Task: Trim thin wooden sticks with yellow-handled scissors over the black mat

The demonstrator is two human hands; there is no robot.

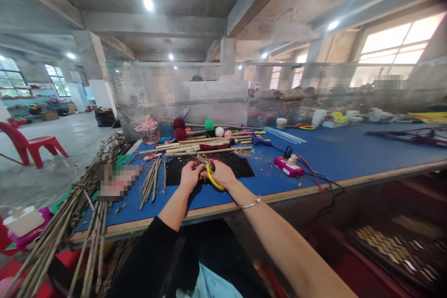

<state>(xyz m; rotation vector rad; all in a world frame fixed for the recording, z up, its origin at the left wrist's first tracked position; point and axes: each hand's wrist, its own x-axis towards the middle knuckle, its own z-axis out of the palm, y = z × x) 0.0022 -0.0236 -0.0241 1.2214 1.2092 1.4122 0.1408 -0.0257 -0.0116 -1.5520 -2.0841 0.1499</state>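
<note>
At a blue-topped worktable (335, 156) in a concrete hall, works with two bare hands close together above a black sheet (240, 165) near the front edge. Grips scissors (213, 180) in the right hand (224, 177), with yellow handle loops beside the palm and blades angled up and leftward. Curls the fingers of the left hand (190, 176) inward, right up against the fingertips opposite; cannot tell, at so small a size, whether pinching anything between them. Wears a silver bangle (250, 203) on the right wrist and a black sleeve (157, 247) on the left arm.

Has a bundle of short sticks (151, 181) just left of the sheet, and pale rods (185, 152) laid crosswise behind it. Farther back, shows dark red balls (179, 124), a green ball (209, 125) and a white ball (220, 132), near a clear jar (151, 136). To the right, features a magenta box (289, 167) with a plug on top and, well behind, a second yellow-handled pair (306, 126). Off the table's left end, spills over with long brown twigs (84, 195). Beyond, includes a perforated screen (174, 95) and a red chair (35, 144).
</note>
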